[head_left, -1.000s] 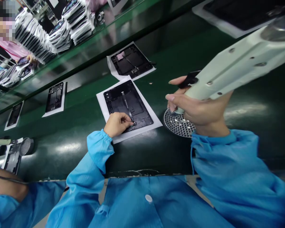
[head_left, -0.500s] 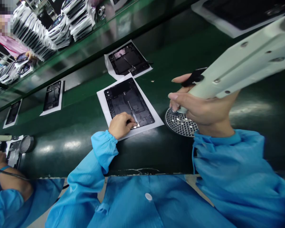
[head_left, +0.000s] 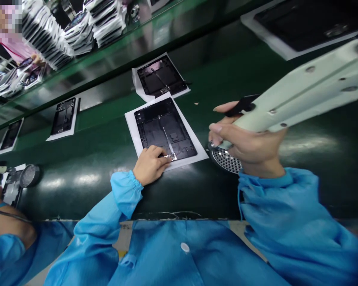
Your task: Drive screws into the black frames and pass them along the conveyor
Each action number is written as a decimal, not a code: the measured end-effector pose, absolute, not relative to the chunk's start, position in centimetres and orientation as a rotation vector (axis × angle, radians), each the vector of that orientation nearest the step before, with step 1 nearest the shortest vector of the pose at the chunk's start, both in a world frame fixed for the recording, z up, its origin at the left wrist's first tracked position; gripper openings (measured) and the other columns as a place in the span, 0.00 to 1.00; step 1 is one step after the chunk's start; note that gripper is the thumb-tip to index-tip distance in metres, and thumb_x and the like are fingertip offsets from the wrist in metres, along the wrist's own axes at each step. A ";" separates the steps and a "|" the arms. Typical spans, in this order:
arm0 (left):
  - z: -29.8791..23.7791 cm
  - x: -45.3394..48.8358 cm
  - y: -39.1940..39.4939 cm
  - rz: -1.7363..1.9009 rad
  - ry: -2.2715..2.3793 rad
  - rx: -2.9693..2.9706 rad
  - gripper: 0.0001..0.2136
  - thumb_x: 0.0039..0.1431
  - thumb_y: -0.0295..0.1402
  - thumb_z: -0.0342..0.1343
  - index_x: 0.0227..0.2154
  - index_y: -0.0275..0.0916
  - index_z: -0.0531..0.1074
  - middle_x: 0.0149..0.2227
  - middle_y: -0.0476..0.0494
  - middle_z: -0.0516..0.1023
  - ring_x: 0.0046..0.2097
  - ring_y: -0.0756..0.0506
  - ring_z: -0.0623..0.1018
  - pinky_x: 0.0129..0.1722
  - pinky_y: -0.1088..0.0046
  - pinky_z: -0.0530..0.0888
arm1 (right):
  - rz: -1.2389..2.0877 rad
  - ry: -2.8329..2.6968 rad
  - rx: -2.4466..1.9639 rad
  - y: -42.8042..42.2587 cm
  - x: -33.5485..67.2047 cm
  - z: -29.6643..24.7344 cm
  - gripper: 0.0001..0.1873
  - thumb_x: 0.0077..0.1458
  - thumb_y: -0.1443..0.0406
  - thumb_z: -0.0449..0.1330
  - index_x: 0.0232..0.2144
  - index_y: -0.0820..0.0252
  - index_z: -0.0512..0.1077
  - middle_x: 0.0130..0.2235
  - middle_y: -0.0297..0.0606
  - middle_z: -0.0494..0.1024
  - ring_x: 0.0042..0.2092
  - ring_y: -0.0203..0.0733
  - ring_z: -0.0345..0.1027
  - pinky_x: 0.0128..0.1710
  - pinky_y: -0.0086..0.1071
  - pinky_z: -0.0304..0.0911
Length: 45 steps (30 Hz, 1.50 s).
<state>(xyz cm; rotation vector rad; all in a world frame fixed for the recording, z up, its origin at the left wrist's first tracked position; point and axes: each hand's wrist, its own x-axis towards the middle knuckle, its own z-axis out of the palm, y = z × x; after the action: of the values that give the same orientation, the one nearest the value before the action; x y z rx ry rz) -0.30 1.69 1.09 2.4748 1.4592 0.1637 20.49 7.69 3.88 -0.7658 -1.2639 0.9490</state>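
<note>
Currently, the left hand (head_left: 150,165) is resting its fingertips at the near edge of a black tablet shell (head_left: 179,121), right by a small board (head_left: 173,158). Its fingers are bunching close together — whether they are pinching anything between them, I cannot tell. From beside those fingertips a pale ribbon cable (head_left: 168,139) is running up the middle of the shell, away from the wrist. Underneath, a white sheet (head_left: 131,123) is showing around the shell and lying on the green table (head_left: 92,159).

To the right of that grip, the right hand (head_left: 253,149) is wrapping firmly around a pale green tool (head_left: 310,87), its index finger lying along a black piece (head_left: 241,106) on the handle. Just below this grip a round perforated metal disc (head_left: 226,159) is showing, partly hidden by the hand.

Beyond the left hand, past its shell, a second shell (head_left: 173,73) is lying on another sheet. Well to the left of the same hand, a co-worker's bare forearm (head_left: 12,222) is reaching in near a round-headed tool (head_left: 30,175).
</note>
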 end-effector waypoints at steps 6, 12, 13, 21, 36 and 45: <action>-1.3 0.1 1.8 0.390 1.519 2.581 0.11 0.65 0.36 0.51 0.42 0.46 0.78 0.53 0.42 0.73 0.60 0.37 0.65 0.58 0.48 0.60 | 1.062 -1.304 -0.750 7.4 16.7 3.6 0.10 0.45 0.72 0.63 0.33 0.59 0.69 0.16 0.26 0.70 0.17 0.34 0.64 0.21 0.31 0.65; -2.5 0.4 1.7 0.480 1.505 2.548 0.13 0.66 0.36 0.48 0.47 0.47 0.76 0.56 0.42 0.71 0.62 0.37 0.63 0.61 0.47 0.57 | 1.117 -1.361 -0.831 7.5 15.2 1.8 0.11 0.45 0.69 0.64 0.35 0.60 0.70 0.19 0.27 0.71 0.20 0.34 0.65 0.24 0.33 0.67; -2.6 0.4 1.7 0.491 1.505 2.544 0.13 0.66 0.36 0.48 0.47 0.48 0.76 0.56 0.42 0.71 0.62 0.38 0.63 0.61 0.47 0.57 | 1.118 -1.373 -0.841 7.5 15.2 1.5 0.11 0.45 0.69 0.64 0.35 0.60 0.70 0.20 0.28 0.71 0.20 0.34 0.66 0.24 0.33 0.67; -2.5 0.6 1.7 0.506 1.504 2.527 0.13 0.65 0.36 0.49 0.46 0.47 0.77 0.57 0.41 0.70 0.62 0.36 0.64 0.61 0.45 0.58 | 1.122 -1.485 -0.863 7.2 15.4 1.2 0.07 0.47 0.66 0.63 0.29 0.58 0.68 0.19 0.29 0.68 0.22 0.35 0.65 0.27 0.34 0.68; -2.6 -0.2 1.7 0.540 1.492 2.553 0.14 0.65 0.33 0.49 0.47 0.45 0.77 0.56 0.38 0.71 0.62 0.36 0.64 0.61 0.44 0.59 | 1.094 -1.436 -0.875 7.4 17.3 3.2 0.09 0.48 0.63 0.63 0.32 0.61 0.69 0.19 0.29 0.69 0.22 0.34 0.65 0.26 0.33 0.67; -2.6 -0.3 1.3 0.596 1.486 2.608 0.13 0.64 0.32 0.49 0.45 0.45 0.77 0.55 0.39 0.73 0.62 0.37 0.66 0.59 0.46 0.62 | 0.810 -1.165 -0.949 10.4 24.5 2.8 0.14 0.40 0.63 0.69 0.31 0.57 0.70 0.15 0.24 0.67 0.15 0.35 0.60 0.17 0.33 0.61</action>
<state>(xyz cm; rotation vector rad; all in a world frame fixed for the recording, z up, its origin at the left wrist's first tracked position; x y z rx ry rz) -0.35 1.32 -2.65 2.6078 1.4855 0.5963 24.50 10.40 2.77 -0.9493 -1.1655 0.8098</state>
